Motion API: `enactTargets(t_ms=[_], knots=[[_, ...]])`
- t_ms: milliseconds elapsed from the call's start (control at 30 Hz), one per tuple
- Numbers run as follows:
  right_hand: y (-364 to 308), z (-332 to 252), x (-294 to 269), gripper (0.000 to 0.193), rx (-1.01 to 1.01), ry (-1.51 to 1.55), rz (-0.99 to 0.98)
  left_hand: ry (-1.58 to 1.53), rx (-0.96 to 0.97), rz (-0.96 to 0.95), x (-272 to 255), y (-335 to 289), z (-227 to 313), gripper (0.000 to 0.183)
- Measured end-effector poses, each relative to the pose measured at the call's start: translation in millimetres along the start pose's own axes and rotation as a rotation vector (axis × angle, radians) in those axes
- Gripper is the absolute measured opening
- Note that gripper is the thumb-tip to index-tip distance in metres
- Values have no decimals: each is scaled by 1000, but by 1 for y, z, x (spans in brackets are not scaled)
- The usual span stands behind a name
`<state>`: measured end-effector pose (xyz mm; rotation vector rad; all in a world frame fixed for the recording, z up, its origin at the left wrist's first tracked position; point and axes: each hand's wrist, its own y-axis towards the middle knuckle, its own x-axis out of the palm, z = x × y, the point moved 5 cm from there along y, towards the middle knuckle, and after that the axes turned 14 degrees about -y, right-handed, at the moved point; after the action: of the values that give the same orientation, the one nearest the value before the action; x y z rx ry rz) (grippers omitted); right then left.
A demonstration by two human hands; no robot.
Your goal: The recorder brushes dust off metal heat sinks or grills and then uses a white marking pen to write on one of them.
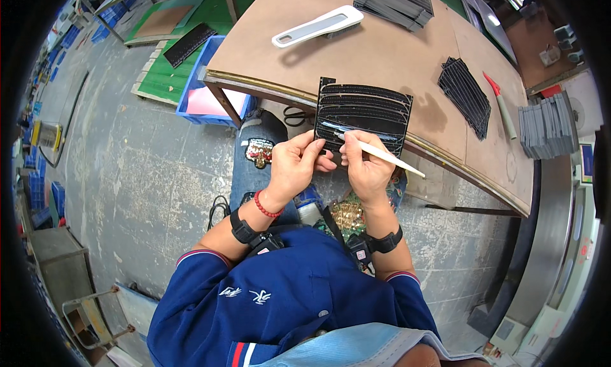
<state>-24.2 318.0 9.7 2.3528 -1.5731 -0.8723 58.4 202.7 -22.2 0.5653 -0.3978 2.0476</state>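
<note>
My left hand (296, 164) pinches the near left edge of a black panel (366, 103) with several long curved rows marked by fine dotted lines. The panel leans over the table's near edge, above my lap. In my right hand (368, 169) is a slim white-handled tool (391, 158), its metal tip pointing left over the lower part of the panel. Bluish-silver glints lie near that tip; I cannot tell what they are. Both hands are close together, fingers bent. Beside my left knee, a pair of black-handled scissors (296, 117) shows below the table edge.
On the brown table (382, 55) lie a white-handled brush (318, 28), a pile of dark panels (394, 5), more striped black panels (464, 96) and a red-tipped tool (501, 106). Grey sheets (547, 128) are stacked at right. A blue crate (207, 80) stands left of the table.
</note>
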Motion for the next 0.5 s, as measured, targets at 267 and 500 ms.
enactTargets(t_ms=[267,500], knots=[[-2,-9,8,12,140,217,12,1,-11,-56,3,-1,-4,24],[-5,-7,-12,10,102,124,23,-12,-61,-25,0,-3,-6,24]])
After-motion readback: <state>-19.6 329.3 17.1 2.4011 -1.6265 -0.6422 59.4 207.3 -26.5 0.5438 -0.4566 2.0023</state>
